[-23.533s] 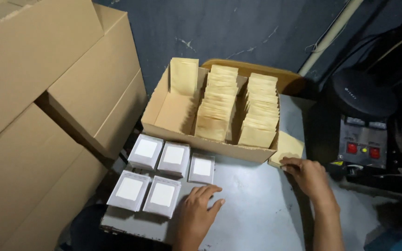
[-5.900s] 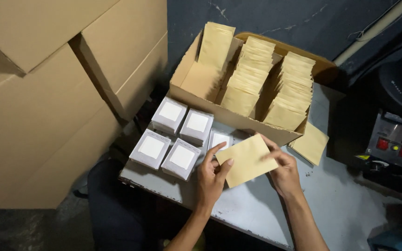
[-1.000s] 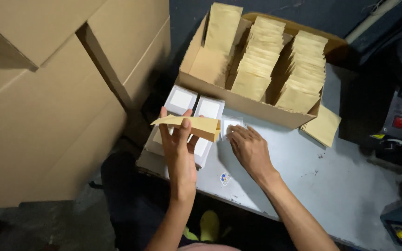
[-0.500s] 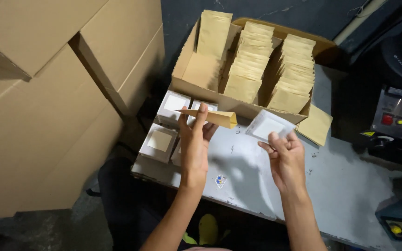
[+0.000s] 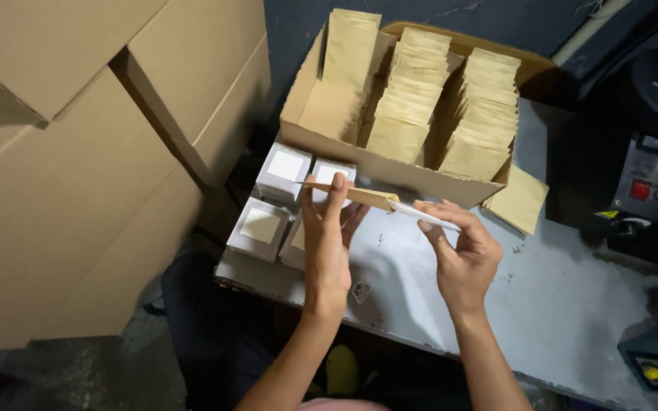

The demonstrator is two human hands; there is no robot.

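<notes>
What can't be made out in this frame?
- Head view: the brown pouch is edge-on, its faces unseen.
- The white piece in the right hand: edge-on, one end inside the pouch.
- Small white boxes: partly behind the left hand.

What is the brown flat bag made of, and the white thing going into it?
The brown pouch in the left hand looks like matte kraft paper: dull tan, no shine, stiff edge. The white piece the right hand slides in looks like thin card or plastic; seen edge-on, it is hard to tell.
</notes>
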